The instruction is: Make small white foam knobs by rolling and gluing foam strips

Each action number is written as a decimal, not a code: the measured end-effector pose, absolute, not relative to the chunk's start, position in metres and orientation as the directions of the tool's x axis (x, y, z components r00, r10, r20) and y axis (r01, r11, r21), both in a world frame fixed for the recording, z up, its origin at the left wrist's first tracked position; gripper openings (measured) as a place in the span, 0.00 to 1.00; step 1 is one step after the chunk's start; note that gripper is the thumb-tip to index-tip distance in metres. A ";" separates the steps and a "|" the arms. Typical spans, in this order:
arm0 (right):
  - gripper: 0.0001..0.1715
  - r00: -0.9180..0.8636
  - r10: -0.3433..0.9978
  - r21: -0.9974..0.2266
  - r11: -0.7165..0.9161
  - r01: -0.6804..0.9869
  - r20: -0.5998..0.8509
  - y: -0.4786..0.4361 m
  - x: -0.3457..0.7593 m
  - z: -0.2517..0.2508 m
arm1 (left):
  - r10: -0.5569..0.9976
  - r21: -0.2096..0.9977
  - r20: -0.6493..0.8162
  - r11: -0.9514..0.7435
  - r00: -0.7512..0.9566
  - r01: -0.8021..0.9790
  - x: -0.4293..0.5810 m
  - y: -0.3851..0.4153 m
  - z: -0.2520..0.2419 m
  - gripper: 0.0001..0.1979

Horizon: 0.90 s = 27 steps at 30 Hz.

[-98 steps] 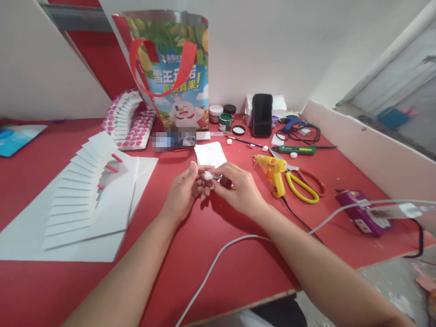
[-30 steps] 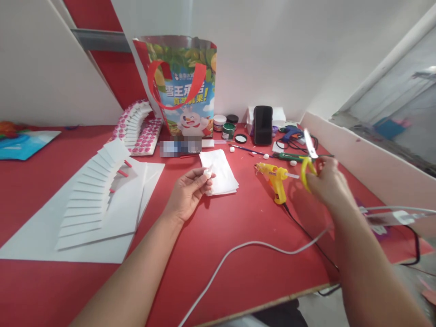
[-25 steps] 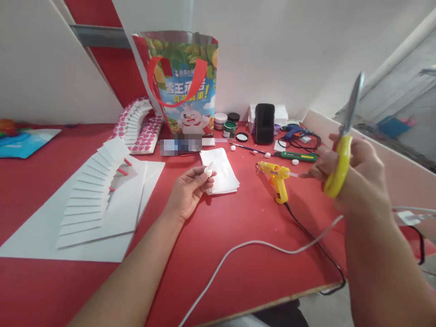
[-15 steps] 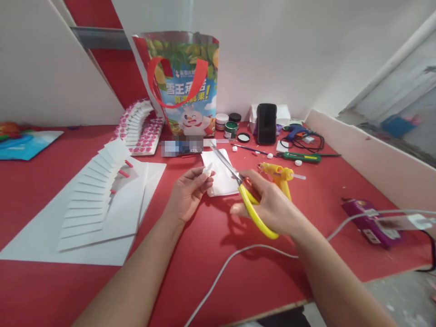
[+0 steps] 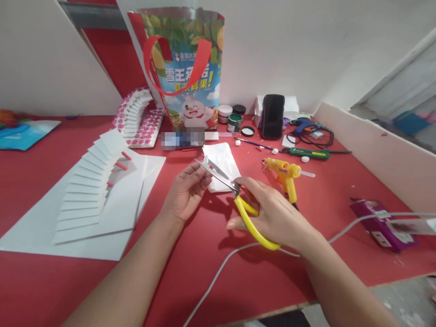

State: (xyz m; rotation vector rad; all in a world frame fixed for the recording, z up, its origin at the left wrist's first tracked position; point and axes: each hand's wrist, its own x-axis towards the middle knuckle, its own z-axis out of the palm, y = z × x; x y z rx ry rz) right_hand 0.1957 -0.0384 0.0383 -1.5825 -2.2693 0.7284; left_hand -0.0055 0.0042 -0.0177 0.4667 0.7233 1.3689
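My left hand [image 5: 186, 193] is closed in a pinch on a small white piece [image 5: 205, 160], possibly twisted tissue, mostly hidden by fingers and blades. Yellow-handled scissors [image 5: 250, 221] are in my right hand [image 5: 277, 206], its fingers through and around the handles. Their blades are parted and point left, reaching over the left fingertips at the white piece. Whether they touch it I cannot tell. Just behind lies a stack of thin white sheets [image 5: 224, 164] on the red table [image 5: 200, 281].
A fanned white strip model [image 5: 85, 186] lies on white boards at left. A printed bag [image 5: 190, 68] stands behind. Paint jars [image 5: 234, 122], a phone [image 5: 273, 116], a green cutter [image 5: 308, 153] and a yellow glue gun [image 5: 288, 175] are right of it. A white cable [image 5: 218, 274] crosses in front.
The scissors have swung left and down, bringing their parted blades to the white piece at my left fingertips. My left hand keeps its pinch. The view has tilted slightly.
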 end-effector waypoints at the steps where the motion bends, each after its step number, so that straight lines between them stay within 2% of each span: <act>1: 0.46 -0.347 0.937 -0.532 0.269 0.803 -0.050 -0.038 0.195 0.037 | 0.981 0.683 -0.187 0.162 0.044 -0.712 -0.006 0.004 -0.017 0.11; 5: 0.50 -0.318 0.947 -0.474 0.262 0.840 -0.041 -0.037 0.195 0.034 | 0.981 0.682 -0.180 0.173 0.066 -0.711 -0.008 0.003 -0.017 0.12; 15: 0.50 -0.317 0.948 -0.461 0.270 0.845 -0.026 -0.037 0.195 0.034 | 0.984 0.756 -0.152 0.177 0.094 -0.630 -0.004 0.000 -0.014 0.14; 21: 0.52 -0.307 0.952 -0.429 0.267 0.863 -0.023 -0.038 0.195 0.032 | 0.988 0.791 -0.134 0.151 0.073 -0.592 -0.004 0.000 -0.015 0.12; 27: 0.43 -0.320 0.947 -0.475 0.265 0.839 -0.038 -0.037 0.192 0.034 | 0.989 0.814 -0.133 0.143 0.059 -0.563 -0.003 -0.001 -0.015 0.12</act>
